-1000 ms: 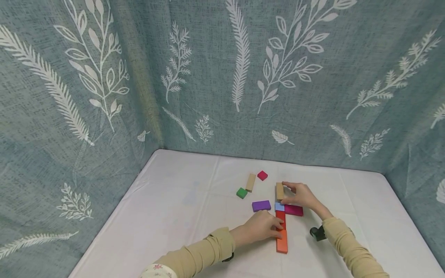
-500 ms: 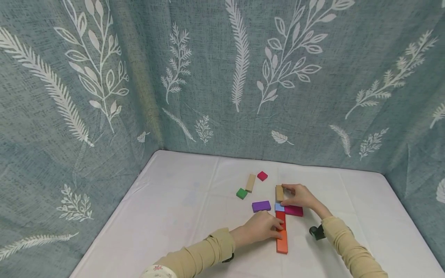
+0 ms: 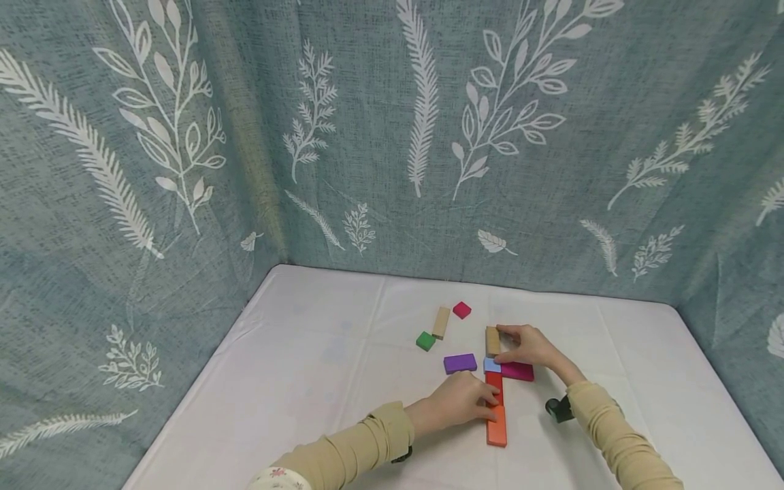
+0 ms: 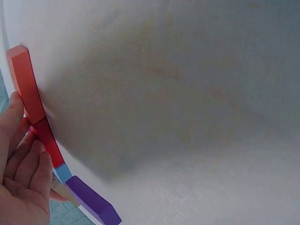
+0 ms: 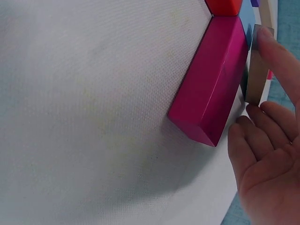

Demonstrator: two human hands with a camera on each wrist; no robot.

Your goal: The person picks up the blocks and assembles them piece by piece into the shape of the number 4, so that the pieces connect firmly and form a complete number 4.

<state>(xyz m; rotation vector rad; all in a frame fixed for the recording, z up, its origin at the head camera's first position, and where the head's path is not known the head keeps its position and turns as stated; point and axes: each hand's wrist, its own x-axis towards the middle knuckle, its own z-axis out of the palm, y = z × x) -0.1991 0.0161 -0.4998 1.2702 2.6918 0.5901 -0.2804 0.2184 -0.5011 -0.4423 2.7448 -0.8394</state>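
Head cam first: person at a white-covered table [image 3: 331, 340], and the right hand [image 3: 528, 345] has a plain wooden block [image 3: 493, 341] pinched end to end between thumb and fingers, just past the light-blue block [image 3: 493, 365]. Below that, the red block [image 3: 497, 381] and orange block [image 3: 497, 433] run in a line, with the magenta block [image 3: 518, 371] sticking out to one side. The left hand [image 3: 461, 400] is pretty relaxed, resting at the red-orange joint. The purple block [image 3: 460, 363] is off on its own, near the row. Left wrist cam: thumb's against the orange one, other fingers loosely bent by the red, not wrapped around anything. Right wrist cam: magenta's up close, its end at the red and light-blue corner, wooden block beside it, thumb on one end, fingertips at the other.
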